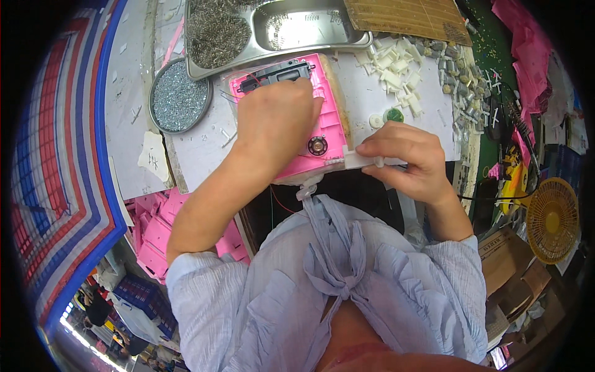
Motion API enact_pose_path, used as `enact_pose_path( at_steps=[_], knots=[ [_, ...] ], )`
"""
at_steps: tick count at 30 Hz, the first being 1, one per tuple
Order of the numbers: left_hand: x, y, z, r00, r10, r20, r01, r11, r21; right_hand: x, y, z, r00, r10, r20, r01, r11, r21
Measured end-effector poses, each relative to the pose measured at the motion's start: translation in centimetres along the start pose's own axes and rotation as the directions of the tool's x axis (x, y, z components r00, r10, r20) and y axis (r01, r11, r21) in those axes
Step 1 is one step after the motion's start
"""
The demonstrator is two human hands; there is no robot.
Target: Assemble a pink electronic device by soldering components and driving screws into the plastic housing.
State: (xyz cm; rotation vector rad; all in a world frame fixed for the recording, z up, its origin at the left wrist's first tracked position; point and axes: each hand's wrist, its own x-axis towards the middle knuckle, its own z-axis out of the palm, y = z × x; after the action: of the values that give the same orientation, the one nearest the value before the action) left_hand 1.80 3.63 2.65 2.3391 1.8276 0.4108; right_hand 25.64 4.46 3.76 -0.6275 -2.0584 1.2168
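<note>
A pink plastic casing (333,121) lies in front of me on the worktable. Across its far end sits a dark grey mechanism (286,72), with thin wires beside it. A small round speaker (317,146) is set in the nearer part of the casing. My left hand (276,115) is closed over the middle of the casing; its curled fingertips are hidden, as is anything in them. Between thumb and fingers of my right hand (406,155) is a white plastic part (358,159), which meets the casing's near right corner.
Left of the casing stands a round dish of small screws (180,95). Behind is a metal tray (260,44) with springs. White plastic pieces (396,68), small motors (455,74) and a green round item (393,115) lie right. Pink casings (158,239) are piled lower left.
</note>
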Motion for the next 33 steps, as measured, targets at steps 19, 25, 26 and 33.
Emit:
enact_pose_path(
  at_steps=[19,25,26,33],
  knots=[
    [-5.9,-1.0,2.6,0.907,-0.337,-0.254,0.093,0.746,-0.660,2.9,3.2,-0.1,0.995,-0.060,0.083,0.092,0.882,-0.462],
    [-5.7,-0.7,2.4,0.911,-0.337,-0.237,0.105,0.746,-0.657,4.5,2.4,0.7,0.973,-0.094,0.210,0.201,0.796,-0.572],
    [-5.5,-0.7,2.5,0.915,-0.328,-0.235,0.093,0.738,-0.668,4.9,2.1,0.8,0.965,-0.107,0.241,0.232,0.777,-0.584],
    [-5.7,-0.9,2.8,0.921,-0.326,-0.215,0.079,0.695,-0.715,6.6,3.3,0.3,0.887,-0.242,0.394,0.422,0.772,-0.475]
  ],
)
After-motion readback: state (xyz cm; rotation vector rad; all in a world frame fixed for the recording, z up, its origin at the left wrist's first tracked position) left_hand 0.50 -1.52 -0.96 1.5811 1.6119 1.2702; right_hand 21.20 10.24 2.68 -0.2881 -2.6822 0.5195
